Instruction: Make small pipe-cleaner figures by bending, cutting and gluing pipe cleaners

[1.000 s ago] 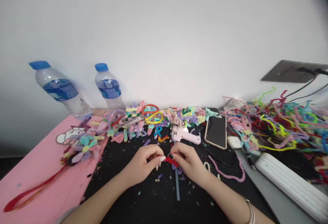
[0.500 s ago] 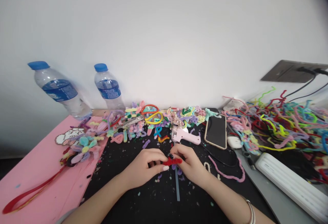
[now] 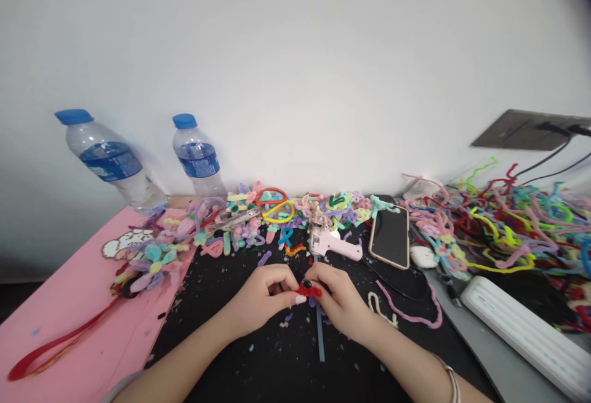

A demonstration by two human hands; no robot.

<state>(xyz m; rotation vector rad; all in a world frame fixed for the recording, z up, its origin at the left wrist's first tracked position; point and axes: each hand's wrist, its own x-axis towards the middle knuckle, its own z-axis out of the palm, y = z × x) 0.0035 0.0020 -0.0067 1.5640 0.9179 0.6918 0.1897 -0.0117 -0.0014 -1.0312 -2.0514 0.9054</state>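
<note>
A small red fuzzy pipe-cleaner piece (image 3: 310,292) with a black part on top is pinched between my two hands. My left hand (image 3: 265,295) grips its left side with thumb and fingers. From the other side, my right hand (image 3: 339,298) closes on its right end. Beneath them a translucent glue stick (image 3: 320,335) lies on the black work surface, its upper part hidden by the hands. Just beyond sits a pink hot glue gun (image 3: 337,245), lying on its side.
Scissors (image 3: 277,206) rest on a heap of pastel pipe-cleaner shapes along the wall. Two water bottles (image 3: 111,160) stand back left. A phone (image 3: 390,237), a white mouse (image 3: 423,256), a white power strip (image 3: 521,335) and a large pile of pipe cleaners (image 3: 512,224) are at right.
Both hands have drawn slightly closer around the red piece, and less of its right end shows. The whole view has shifted slightly; the things on the table keep their places.
</note>
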